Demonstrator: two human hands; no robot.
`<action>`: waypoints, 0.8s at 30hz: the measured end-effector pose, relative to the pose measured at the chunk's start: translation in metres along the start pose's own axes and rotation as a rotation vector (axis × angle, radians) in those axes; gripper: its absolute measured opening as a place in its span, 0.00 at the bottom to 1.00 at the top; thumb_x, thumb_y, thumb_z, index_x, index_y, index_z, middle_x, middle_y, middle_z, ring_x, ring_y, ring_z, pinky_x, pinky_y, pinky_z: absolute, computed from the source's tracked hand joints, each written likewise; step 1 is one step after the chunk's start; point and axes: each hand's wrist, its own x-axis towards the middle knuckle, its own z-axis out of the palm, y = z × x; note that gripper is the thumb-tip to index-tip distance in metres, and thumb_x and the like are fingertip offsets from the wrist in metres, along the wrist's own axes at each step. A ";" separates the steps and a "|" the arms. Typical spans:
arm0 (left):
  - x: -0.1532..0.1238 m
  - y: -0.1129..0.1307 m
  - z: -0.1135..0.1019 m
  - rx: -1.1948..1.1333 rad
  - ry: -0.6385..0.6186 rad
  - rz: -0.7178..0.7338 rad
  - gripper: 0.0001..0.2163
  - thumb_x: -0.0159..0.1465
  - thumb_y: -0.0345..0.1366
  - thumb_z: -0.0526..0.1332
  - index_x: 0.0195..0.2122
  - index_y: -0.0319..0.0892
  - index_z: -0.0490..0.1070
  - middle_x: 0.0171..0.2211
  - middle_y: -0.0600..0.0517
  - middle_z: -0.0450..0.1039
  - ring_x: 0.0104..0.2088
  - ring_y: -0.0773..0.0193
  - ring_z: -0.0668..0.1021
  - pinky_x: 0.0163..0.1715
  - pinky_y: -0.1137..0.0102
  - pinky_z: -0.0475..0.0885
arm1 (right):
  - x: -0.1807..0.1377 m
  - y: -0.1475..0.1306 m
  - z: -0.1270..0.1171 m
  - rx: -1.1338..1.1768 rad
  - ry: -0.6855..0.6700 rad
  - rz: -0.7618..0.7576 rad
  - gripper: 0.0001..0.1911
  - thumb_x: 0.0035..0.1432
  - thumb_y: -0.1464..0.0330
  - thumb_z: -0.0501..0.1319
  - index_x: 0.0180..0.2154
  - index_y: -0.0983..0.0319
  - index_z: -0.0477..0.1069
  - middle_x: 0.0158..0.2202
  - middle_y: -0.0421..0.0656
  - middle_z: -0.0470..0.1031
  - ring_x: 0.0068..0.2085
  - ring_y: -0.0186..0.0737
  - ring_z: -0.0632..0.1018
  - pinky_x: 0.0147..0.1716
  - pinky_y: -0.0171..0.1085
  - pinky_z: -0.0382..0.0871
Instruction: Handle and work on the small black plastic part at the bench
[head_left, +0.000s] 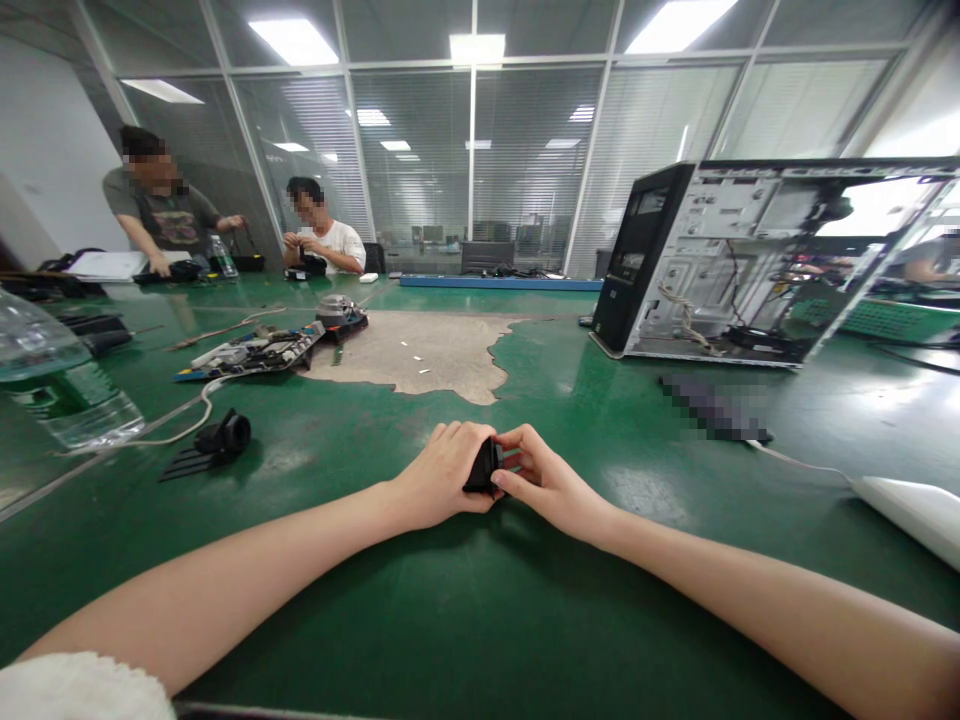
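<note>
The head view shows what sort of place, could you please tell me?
Probably an electronics workshop or repair room: an open computer case and a bare circuit board sit on a worn green table.

the room is bright, with white ceiling lights (294,42) above and strong light from the right. the green table (420,640) has shiny spots and soft shadows. the edges look stretched and bendy
</note>
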 end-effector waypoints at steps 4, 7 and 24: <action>0.000 0.000 0.000 -0.001 0.015 0.006 0.25 0.50 0.37 0.62 0.47 0.40 0.53 0.41 0.48 0.65 0.39 0.55 0.67 0.38 0.63 0.61 | -0.002 -0.003 -0.001 -0.166 0.076 -0.144 0.10 0.55 0.70 0.57 0.41 0.59 0.61 0.43 0.44 0.64 0.45 0.40 0.70 0.39 0.39 0.72; 0.000 0.001 0.000 0.000 0.017 0.006 0.24 0.51 0.38 0.62 0.46 0.40 0.54 0.41 0.48 0.65 0.39 0.55 0.67 0.38 0.63 0.61 | -0.001 -0.004 -0.001 -0.149 0.092 -0.148 0.09 0.56 0.69 0.55 0.41 0.59 0.62 0.43 0.45 0.63 0.45 0.40 0.69 0.38 0.39 0.72; 0.001 0.002 -0.002 0.003 0.002 -0.001 0.23 0.51 0.39 0.61 0.46 0.41 0.54 0.41 0.47 0.65 0.39 0.55 0.67 0.38 0.63 0.61 | -0.001 -0.004 -0.001 -0.126 0.084 -0.107 0.11 0.55 0.69 0.56 0.42 0.58 0.61 0.43 0.45 0.63 0.45 0.40 0.69 0.37 0.38 0.73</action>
